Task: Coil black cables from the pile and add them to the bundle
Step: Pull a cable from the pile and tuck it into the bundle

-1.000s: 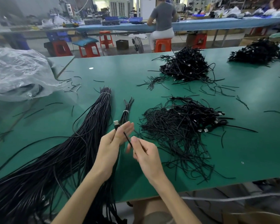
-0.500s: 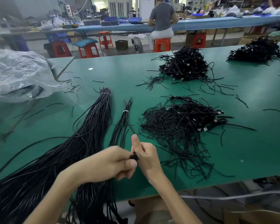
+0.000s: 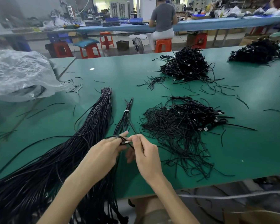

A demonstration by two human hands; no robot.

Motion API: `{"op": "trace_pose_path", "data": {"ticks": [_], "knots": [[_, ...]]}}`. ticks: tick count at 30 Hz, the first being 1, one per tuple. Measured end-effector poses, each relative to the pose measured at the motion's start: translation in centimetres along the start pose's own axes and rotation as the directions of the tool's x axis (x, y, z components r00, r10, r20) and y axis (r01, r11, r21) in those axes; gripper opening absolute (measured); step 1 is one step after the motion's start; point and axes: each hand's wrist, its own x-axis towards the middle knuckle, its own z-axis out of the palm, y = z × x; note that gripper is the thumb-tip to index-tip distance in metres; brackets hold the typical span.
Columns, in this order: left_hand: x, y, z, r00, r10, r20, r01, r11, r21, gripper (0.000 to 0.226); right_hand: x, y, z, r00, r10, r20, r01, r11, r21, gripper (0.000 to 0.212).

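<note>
Green worktable [image 3: 103,73] shows plenty left, I'd say: a thick pile [image 3: 47,167] of straight cables lies at eight o'clock of the hands, the coiled bundle [image 3: 181,125] at two o'clock, while the left hand [image 3: 102,156] curls round one looped cable [image 3: 115,136] whose plug [image 3: 125,142] the right hand [image 3: 145,157] pinches.

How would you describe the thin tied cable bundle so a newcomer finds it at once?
On the green table, look in the near middle. Between the thick cable sheaf on the left and the loose tangled pile on the right lies a slim bundle. Both sheaves carry a white tie, but this one is only a few strands thick.
</note>
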Motion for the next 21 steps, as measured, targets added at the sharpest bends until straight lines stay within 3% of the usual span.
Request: {"op": "trace_pose_path", "data": {"ticks": [3,5,7,10,12,14,15,16,17,18,20,21], "knots": [[0.3,0.5,0.9,0.982,-0.127,-0.139,0.061,0.914,-0.402,0.035,0.0,0.0,0.0,0.999,-0.004,0.043,0.005,1.0,-0.017,0.043],[0.4,1.3,1.3,0.957,-0.255,-0.136,0.097,0.726,-0.681,0.033,0.0,-0.1,-0.1,0.997,-0.004,0.083,0.005,1.0,-0.015,0.046],[0.6,2.2,1.4,0.925,-0.373,-0.065,0.124,0.459,-0.88,0.032,0.0,-0.1,-0.1,0.991,0.006,0.135,-0.005,1.0,-0.009,0.048],[1.6,2.9,0.9,0.902,-0.428,0.06,0.07,0.009,-0.997,0.043,0.0,-0.1,0.0,0.977,0.024,0.211,-0.021,1.0,-0.02,0.049],[2.0,2.7,-0.3,0.907,-0.405,0.114,-0.019,-0.31,-0.95,0.037,0.0,-0.1,0.2,0.968,0.019,0.251,-0.005,0.998,-0.055,0.05],[1.8,2.0,-1.8,0.933,-0.34,0.119,-0.059,-0.472,-0.879,0.027,-0.1,-0.1,0.2,0.967,0.018,0.252,-0.004,0.998,-0.055,0.054],[1.5,1.5,-2.3,0.951,-0.29,0.109,-0.044,-0.477,-0.878,0.031,-0.1,-0.1,0.1,0.972,0.023,0.234,-0.014,0.999,-0.039,0.058],[1.2,1.2,-2.8,0.967,-0.233,0.1,-0.005,-0.412,-0.911,0.036,0.0,-0.1,0.1,0.977,0.033,0.212,-0.03,0.999,-0.017,0.063],[0.7,0.9,-3.3,0.98,-0.178,0.092,0.044,-0.256,-0.966,0.04,0.0,-0.2,0.0,0.98,0.042,0.193,-0.044,0.999,0.005,0.067],[0.3,0.8,-3.6,0.988,-0.119,0.093,0.091,-0.02,-0.996,0.04,0.0,-0.2,0.0,0.983,0.045,0.178,-0.051,0.998,0.027,0.07],[-0.4,0.9,-3.9,0.981,0.017,0.193,0.164,0.456,-0.875,0.038,0.1,-0.4,0.0,0.989,0.031,0.147,-0.041,0.997,0.061,0.07],[-0.7,1.2,-3.9,0.954,0.088,0.285,0.177,0.603,-0.778,0.037,0.1,-0.3,0.0,0.992,0.024,0.127,-0.031,0.998,0.057,0.069]]}}
